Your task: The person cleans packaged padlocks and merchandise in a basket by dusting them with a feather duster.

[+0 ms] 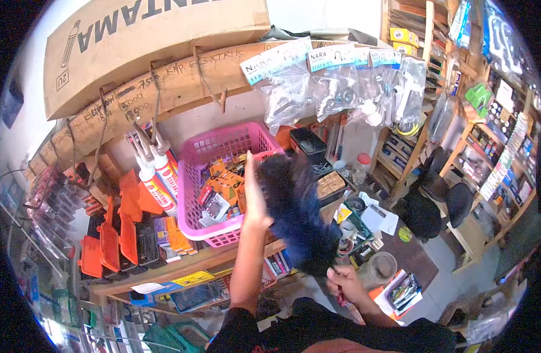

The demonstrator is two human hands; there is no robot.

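A dark blue, fluffy duster (303, 217), smeared by motion, stands out in front of me over the shelf's edge. My right hand (348, 283) is closed at its lower end, and a bit of red shows beneath the fingers. My left hand (256, 197) is held upright and edge-on with fingers stretched out, its palm turned toward the duster. Whether the palm touches it I cannot tell. Just behind the left hand is a pink plastic basket (191, 200) holding orange and yellow packets (226, 179).
White sealant tubes (159, 179) and orange plastic boxes (109, 235) stand left of the basket. Bagged fittings (282, 97) hang from a wooden beam (176, 82) above. A large carton (159, 47) rests on top. At right, a dark desk (420, 259) bears a clear jar (379, 269).
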